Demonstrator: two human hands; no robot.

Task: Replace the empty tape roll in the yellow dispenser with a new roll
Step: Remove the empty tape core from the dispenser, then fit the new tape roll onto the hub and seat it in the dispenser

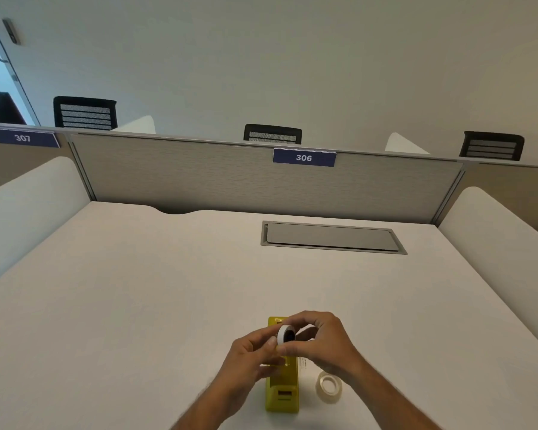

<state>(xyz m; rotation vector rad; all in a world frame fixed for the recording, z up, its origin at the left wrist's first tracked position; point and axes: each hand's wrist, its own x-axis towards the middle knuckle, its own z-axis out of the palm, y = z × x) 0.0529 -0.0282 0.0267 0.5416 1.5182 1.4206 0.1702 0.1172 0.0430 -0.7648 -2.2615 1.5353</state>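
— Head view, surface and room?
— Pale white desk [137, 290] with a grey recessed hatch [331, 237], fabric partition bearing a blue "306" plate [304, 157], black mesh chairs [84, 113] beyond.
— Hands?
— Raised above the yellow plastic tape dispenser [282, 395]. Left hand [252, 352] and right hand [323, 339] both pinched on a small white roll with dark core [285, 335].
— Other roll?
— Clear tape roll [329, 385] flat on desk, just right of dispenser.

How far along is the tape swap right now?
Looks done: the white roll is out of the yellow dispenser, likely the empty one. In hand: both the left hand and right hand hold it above the dispenser. Left: the clear roll lies untouched on the desk.
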